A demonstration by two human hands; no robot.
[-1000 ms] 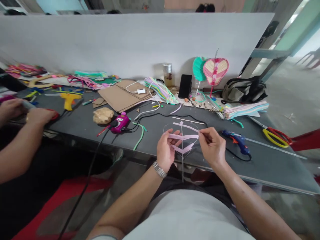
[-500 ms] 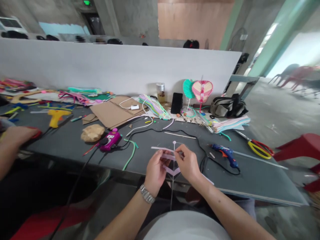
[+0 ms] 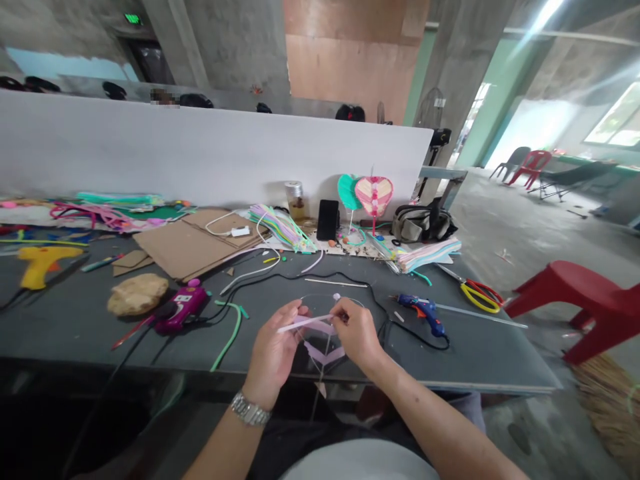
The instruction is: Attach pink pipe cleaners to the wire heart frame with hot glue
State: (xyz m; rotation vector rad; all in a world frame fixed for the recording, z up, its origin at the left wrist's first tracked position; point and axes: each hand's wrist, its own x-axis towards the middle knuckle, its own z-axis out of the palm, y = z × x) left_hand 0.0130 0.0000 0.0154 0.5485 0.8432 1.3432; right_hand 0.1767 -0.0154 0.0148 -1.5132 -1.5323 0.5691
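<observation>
Over the near edge of the dark table (image 3: 490, 360) I hold a small wire fan frame (image 3: 324, 347) with pale pink straw strips across it. My left hand (image 3: 274, 353), with a metal watch on the wrist, is closed on the left end of a pale pink strip (image 3: 307, 323). My right hand (image 3: 356, 333) pinches the strip's right end against the frame's middle stick. The stick's lower end hangs down below the table edge.
A blue glue gun (image 3: 423, 311) and yellow-handled scissors (image 3: 479, 295) lie to the right. A purple glue gun (image 3: 181, 310), a tan lump (image 3: 136, 296), cardboard (image 3: 190, 241) and a yellow glue gun (image 3: 37, 263) lie left. Finished fans (image 3: 373, 193), a phone and a bag stand by the white partition. A red chair (image 3: 583, 303) is right.
The view has swung up and to the right, and the other person's hands on the left have gone out of view. My hands stay closed on the strip and frame, nearer the table edge.
</observation>
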